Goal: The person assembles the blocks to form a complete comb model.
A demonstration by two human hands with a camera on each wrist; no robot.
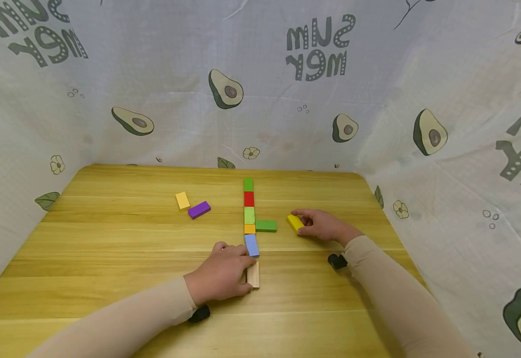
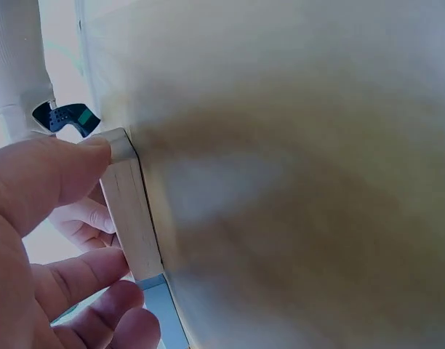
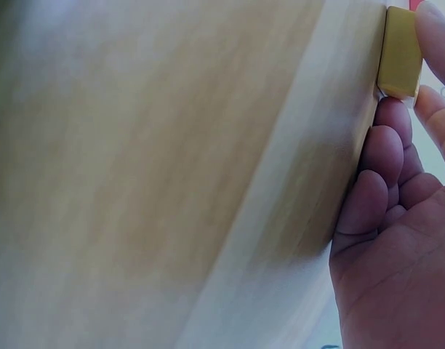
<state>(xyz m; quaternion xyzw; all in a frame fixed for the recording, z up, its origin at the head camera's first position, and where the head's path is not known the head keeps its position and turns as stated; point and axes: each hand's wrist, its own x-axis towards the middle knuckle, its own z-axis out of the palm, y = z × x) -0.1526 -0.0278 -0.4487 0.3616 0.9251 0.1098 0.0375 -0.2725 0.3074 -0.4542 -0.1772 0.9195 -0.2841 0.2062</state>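
Note:
My left hand (image 1: pixel 224 272) pinches a plain wooden block (image 1: pixel 254 276) between thumb and fingers, at the near end of a line of blocks. In the left wrist view that wooden block (image 2: pixel 131 218) lies on the table, thumb at one end and fingers at the other. Just beyond it is a blue block (image 1: pixel 252 245), slightly angled to the line. To the right of the line, my right hand (image 1: pixel 323 226) grips a yellow block (image 1: pixel 294 223) by its ends. The right wrist view shows this yellow block (image 3: pixel 401 51) low at the tabletop.
Farther along the line lie an orange block (image 1: pixel 250 228), a light green block (image 1: pixel 249 216), a red block (image 1: pixel 249 199) and a green block (image 1: pixel 248 185). Another green block (image 1: pixel 266 226) juts right. A pale yellow block (image 1: pixel 182 201) and a purple block (image 1: pixel 199 210) lie left.

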